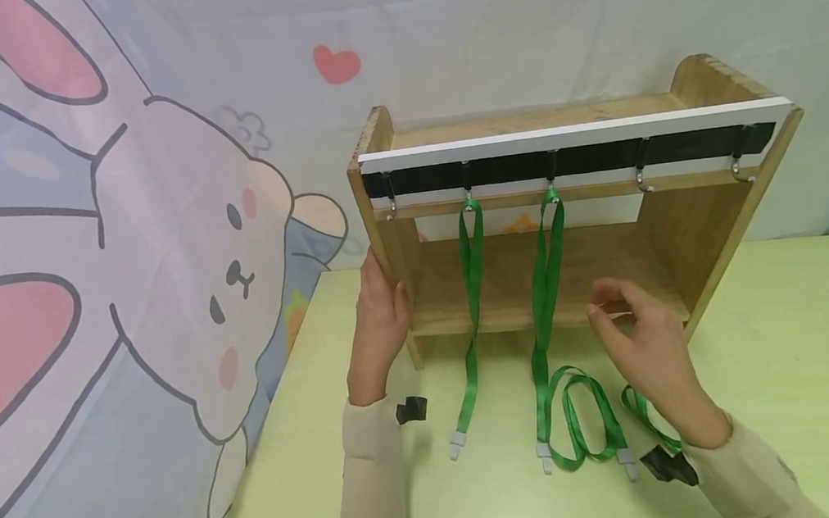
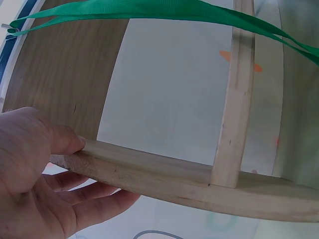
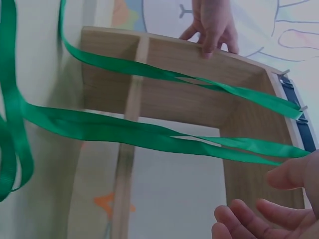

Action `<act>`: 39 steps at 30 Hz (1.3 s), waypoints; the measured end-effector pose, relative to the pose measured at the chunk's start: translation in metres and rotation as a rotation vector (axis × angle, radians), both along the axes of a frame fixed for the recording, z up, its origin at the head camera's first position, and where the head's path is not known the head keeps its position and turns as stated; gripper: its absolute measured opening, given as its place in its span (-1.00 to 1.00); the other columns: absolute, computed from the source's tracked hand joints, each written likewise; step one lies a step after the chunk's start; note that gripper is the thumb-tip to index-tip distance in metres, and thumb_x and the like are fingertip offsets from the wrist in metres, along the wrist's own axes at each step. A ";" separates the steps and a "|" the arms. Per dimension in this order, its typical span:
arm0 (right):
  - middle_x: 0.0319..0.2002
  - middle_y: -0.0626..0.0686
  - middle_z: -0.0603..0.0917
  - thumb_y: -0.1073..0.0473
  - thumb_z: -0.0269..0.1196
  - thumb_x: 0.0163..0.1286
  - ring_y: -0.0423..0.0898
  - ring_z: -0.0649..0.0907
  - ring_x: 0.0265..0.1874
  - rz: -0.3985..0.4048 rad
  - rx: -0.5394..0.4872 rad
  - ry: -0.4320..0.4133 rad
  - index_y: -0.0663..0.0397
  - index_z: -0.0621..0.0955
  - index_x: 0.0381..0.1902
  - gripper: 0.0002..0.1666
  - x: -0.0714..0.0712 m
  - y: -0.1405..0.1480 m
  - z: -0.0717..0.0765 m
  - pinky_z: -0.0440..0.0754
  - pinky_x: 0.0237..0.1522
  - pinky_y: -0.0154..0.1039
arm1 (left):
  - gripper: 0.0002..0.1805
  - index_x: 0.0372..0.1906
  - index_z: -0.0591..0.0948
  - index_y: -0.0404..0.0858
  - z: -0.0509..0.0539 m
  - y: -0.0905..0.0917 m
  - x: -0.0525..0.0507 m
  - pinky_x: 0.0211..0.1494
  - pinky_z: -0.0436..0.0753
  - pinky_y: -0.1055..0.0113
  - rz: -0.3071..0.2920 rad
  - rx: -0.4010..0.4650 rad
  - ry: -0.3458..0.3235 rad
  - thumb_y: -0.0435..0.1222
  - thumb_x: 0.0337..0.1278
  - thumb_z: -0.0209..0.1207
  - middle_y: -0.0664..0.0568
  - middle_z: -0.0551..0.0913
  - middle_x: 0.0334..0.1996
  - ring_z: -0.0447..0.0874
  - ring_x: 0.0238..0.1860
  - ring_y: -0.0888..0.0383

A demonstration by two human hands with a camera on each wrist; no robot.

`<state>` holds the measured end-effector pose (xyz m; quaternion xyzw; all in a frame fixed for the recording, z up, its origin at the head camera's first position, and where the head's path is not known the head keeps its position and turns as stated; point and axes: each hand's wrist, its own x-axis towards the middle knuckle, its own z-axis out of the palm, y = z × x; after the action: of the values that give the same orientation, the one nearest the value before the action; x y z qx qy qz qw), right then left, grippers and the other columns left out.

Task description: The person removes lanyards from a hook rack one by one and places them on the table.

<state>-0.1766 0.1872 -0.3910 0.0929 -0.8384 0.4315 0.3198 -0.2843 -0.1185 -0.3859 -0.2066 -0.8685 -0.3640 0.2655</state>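
Yellow-green table (image 1: 804, 398), wooden rack (image 1: 512, 277) standing on it, green lanyards (image 1: 607, 411)

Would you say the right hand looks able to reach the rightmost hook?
Probably yes: the right hand appears empty, and nothing visible stands between it and the rightmost hook, which is bare.

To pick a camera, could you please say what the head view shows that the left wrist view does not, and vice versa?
Only the head view shows the right hand, all five hooks and the lanyards lying on the table.

Only the left wrist view shows the underside of the top board.

Both show the left hand holding the rack's side and a hanging lanyard.
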 end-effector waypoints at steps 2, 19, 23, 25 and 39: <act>-0.17 0.20 0.73 0.37 0.26 0.37 -0.30 0.61 -0.26 0.003 -0.003 -0.001 0.34 0.63 0.02 -0.73 -0.001 -0.001 0.003 0.50 -0.23 -0.64 | -0.32 0.50 -0.02 -0.53 -0.001 0.000 -0.001 0.20 0.54 -0.22 0.003 -0.004 -0.002 -0.53 0.42 -0.01 -0.46 0.28 0.29 0.45 0.24 -0.38; -0.11 0.28 0.72 0.36 0.30 0.38 -0.59 0.54 -0.22 0.037 -0.077 0.017 0.39 0.58 0.09 -0.65 -0.011 -0.013 0.023 0.51 -0.17 -0.66 | -0.32 0.51 -0.02 -0.51 -0.001 -0.002 0.000 0.21 0.52 -0.22 0.007 0.001 -0.010 -0.53 0.42 -0.01 -0.45 0.28 0.29 0.44 0.26 -0.37; -0.12 0.26 0.72 0.37 0.33 0.36 -0.55 0.55 -0.22 0.037 -0.081 0.032 0.38 0.58 0.07 -0.65 -0.014 -0.018 0.028 0.54 -0.17 -0.62 | -0.32 0.50 -0.01 -0.51 -0.002 -0.002 0.000 0.21 0.53 -0.23 0.006 0.001 -0.002 -0.54 0.42 -0.01 -0.45 0.28 0.29 0.44 0.26 -0.37; -0.11 0.25 0.71 0.38 0.34 0.34 -0.54 0.56 -0.22 0.036 -0.084 0.042 0.39 0.58 0.06 -0.65 -0.016 -0.020 0.031 0.56 -0.17 -0.60 | -0.32 0.50 -0.01 -0.51 -0.002 -0.002 -0.001 0.21 0.53 -0.23 0.005 0.003 -0.004 -0.54 0.42 -0.01 -0.45 0.28 0.29 0.44 0.26 -0.37; -0.07 0.20 0.70 0.31 0.39 0.31 -0.30 0.62 -0.20 0.077 -0.149 0.008 0.32 0.55 0.13 -0.54 -0.026 -0.028 0.041 0.57 -0.17 -0.58 | -0.32 0.51 -0.02 -0.51 0.000 0.000 -0.001 0.21 0.54 -0.21 0.003 -0.008 -0.008 -0.54 0.43 -0.02 -0.46 0.28 0.30 0.44 0.27 -0.37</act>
<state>-0.2031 0.1587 -0.3498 0.1025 -0.7986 0.5042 0.3122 -0.2849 -0.1183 -0.3855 -0.2048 -0.8714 -0.3610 0.2616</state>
